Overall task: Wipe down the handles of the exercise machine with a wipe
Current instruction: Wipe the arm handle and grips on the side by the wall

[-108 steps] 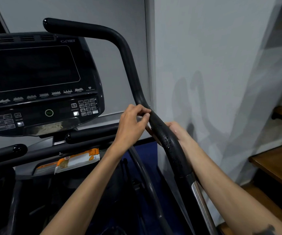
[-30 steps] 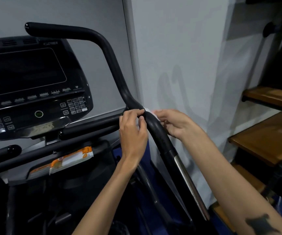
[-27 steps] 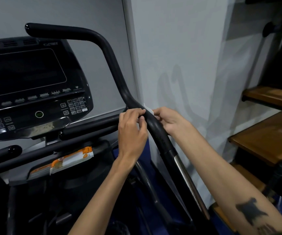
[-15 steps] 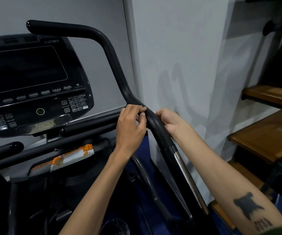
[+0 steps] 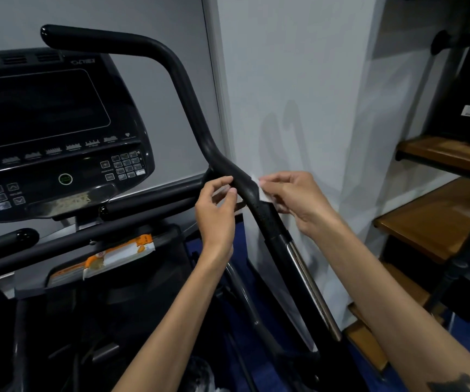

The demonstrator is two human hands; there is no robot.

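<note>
The machine's long black right handle [image 5: 188, 100] curves down from the top left to a chrome post at the lower right. A white wipe [image 5: 262, 190] is looped behind the handle at its bend. My right hand [image 5: 293, 198] pinches the wipe's end on the handle's right side. My left hand [image 5: 216, 210] pinches the other end on the left side, where only a pale sliver shows between my thumb and fingers. Both hands sit close against the handle.
The black console [image 5: 44, 131] with screen and keypads fills the left. Two short black grips [image 5: 154, 206] jut out below it, above an orange and white packet [image 5: 114, 254]. A white wall stands close on the right, with wooden shelves [image 5: 437, 219] beyond it.
My hands have spread slightly apart on either side of the handle, and the white wipe now shows at my right fingertips. The view has drifted a little.
</note>
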